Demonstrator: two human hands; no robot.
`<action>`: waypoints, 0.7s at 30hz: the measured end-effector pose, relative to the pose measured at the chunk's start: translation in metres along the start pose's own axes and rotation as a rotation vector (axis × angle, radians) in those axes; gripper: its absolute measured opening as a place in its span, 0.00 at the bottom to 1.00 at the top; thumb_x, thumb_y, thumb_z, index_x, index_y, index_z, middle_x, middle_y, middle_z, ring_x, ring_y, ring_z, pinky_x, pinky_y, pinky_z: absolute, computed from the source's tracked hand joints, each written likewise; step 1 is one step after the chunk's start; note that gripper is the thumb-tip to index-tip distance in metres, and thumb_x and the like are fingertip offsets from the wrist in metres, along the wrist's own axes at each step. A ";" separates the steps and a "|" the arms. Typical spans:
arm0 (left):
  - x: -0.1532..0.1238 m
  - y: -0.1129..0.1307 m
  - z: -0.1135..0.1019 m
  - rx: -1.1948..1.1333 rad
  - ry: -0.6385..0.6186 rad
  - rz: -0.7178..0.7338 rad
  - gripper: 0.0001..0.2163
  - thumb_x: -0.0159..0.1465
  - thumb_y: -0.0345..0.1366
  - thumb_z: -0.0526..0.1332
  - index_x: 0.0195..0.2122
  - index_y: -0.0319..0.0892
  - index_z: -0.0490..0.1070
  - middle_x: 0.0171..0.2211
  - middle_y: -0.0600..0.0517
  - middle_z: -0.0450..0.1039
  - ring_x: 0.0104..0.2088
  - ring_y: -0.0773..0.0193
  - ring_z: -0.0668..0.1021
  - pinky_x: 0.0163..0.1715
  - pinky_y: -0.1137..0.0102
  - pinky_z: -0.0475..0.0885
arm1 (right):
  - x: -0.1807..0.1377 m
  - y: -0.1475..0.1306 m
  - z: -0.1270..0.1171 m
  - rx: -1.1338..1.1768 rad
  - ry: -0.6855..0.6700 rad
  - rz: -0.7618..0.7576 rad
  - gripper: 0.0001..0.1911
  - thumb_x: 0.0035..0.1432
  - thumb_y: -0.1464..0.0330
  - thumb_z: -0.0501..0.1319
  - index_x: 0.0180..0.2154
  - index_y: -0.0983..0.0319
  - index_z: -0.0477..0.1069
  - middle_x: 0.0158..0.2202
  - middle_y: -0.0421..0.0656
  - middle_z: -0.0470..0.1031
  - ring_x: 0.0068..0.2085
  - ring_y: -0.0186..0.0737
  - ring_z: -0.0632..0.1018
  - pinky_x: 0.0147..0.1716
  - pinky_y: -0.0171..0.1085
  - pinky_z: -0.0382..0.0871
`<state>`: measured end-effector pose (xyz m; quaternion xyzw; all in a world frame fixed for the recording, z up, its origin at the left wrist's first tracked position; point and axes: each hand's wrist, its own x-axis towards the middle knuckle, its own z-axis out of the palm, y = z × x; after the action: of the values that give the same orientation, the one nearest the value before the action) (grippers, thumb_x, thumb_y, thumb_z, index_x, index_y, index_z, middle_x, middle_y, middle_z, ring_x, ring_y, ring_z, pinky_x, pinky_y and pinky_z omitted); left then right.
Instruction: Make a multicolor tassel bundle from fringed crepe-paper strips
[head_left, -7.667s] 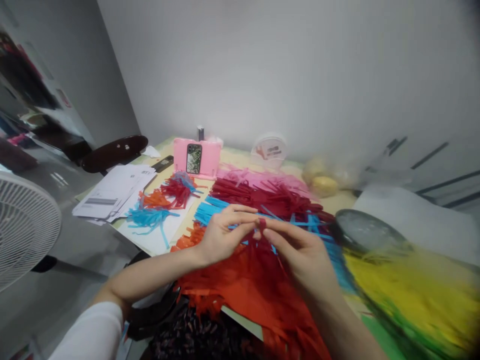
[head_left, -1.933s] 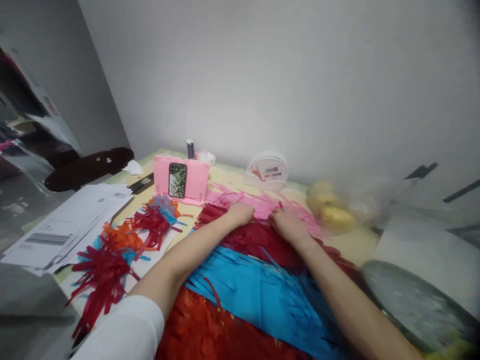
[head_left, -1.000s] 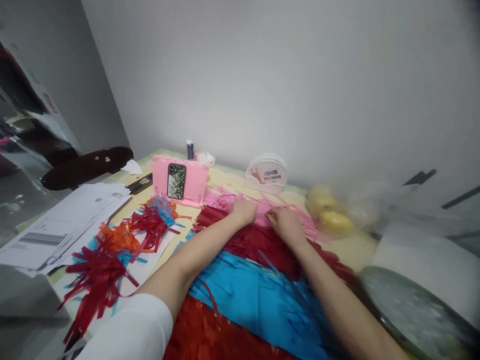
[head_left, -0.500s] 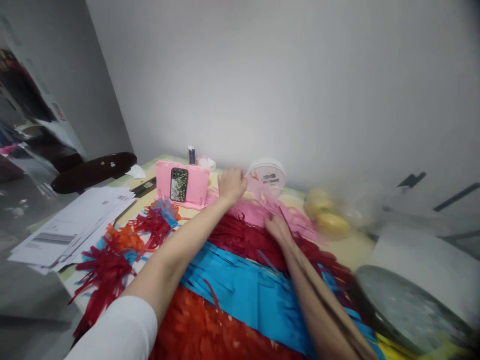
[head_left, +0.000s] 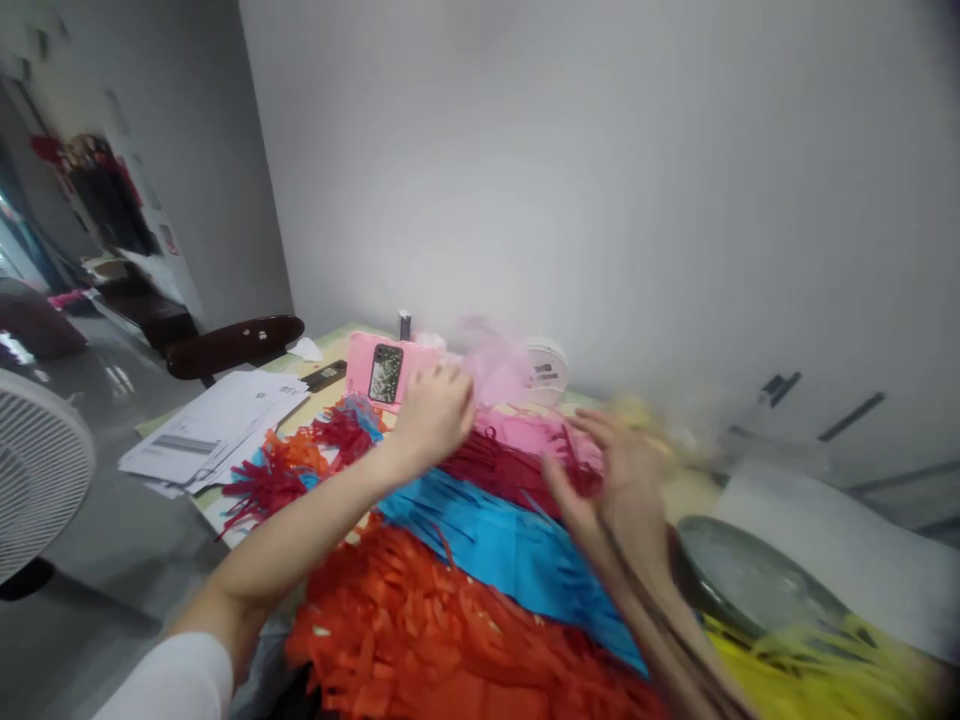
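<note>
My left hand [head_left: 433, 410] is closed on a bunch of pink paper strips [head_left: 491, 368], lifted above the table and blurred by motion. My right hand [head_left: 626, 480] hovers over the dark red fringed paper [head_left: 502, 468] with its fingers spread apart, also blurred. Sheets of fringed paper lie in layers below: pink [head_left: 532, 435] at the back, then dark red, blue [head_left: 495, 530] and orange-red [head_left: 442, 640] nearest to me.
A pink stand with a phone [head_left: 386, 372] is at the back, a round white container [head_left: 547, 368] beside it. Small tassels [head_left: 300, 465] and white documents [head_left: 217, 425] lie left. A grey round lid [head_left: 750, 580] and yellow fringed paper [head_left: 810, 680] are right. A fan [head_left: 37, 480] stands far left.
Both hands had been pressing on the pink paper at the back. My left hand has pulled a bunch of pink strips up and toward me; my right hand has lifted off and opened.
</note>
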<state>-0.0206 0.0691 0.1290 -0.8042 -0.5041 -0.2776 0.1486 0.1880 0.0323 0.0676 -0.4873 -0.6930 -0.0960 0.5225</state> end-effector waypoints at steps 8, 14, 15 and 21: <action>-0.114 0.044 -0.029 -0.086 -0.288 0.259 0.08 0.65 0.31 0.55 0.42 0.38 0.70 0.42 0.43 0.76 0.45 0.52 0.74 0.51 0.56 0.67 | -0.075 -0.053 -0.022 -0.150 -0.249 -0.219 0.21 0.51 0.80 0.52 0.43 0.61 0.75 0.41 0.48 0.81 0.44 0.49 0.79 0.53 0.53 0.70; -0.112 0.021 -0.039 -0.621 -0.419 0.062 0.15 0.58 0.25 0.55 0.44 0.41 0.74 0.44 0.48 0.79 0.46 0.58 0.77 0.49 0.67 0.69 | -0.072 -0.059 -0.067 0.070 -0.399 0.041 0.23 0.45 0.76 0.50 0.39 0.59 0.79 0.37 0.42 0.83 0.37 0.43 0.82 0.36 0.37 0.75; -0.111 0.020 -0.040 -0.691 -0.433 0.030 0.15 0.56 0.24 0.54 0.41 0.41 0.74 0.41 0.49 0.79 0.44 0.59 0.78 0.46 0.68 0.70 | -0.068 -0.061 -0.074 0.109 -0.439 0.110 0.23 0.44 0.75 0.50 0.38 0.59 0.79 0.37 0.42 0.83 0.36 0.43 0.82 0.36 0.37 0.75; -0.109 0.021 -0.043 -1.158 -0.416 -0.056 0.18 0.49 0.23 0.53 0.38 0.38 0.76 0.39 0.49 0.80 0.39 0.61 0.79 0.41 0.71 0.71 | -0.067 -0.051 -0.088 0.443 -0.500 0.428 0.20 0.49 0.70 0.57 0.43 0.58 0.80 0.43 0.43 0.82 0.41 0.45 0.81 0.39 0.37 0.74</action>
<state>-0.0517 -0.0417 0.0999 -0.7779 -0.3109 -0.3476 -0.4212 0.2028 -0.0886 0.0699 -0.5046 -0.6856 0.2885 0.4382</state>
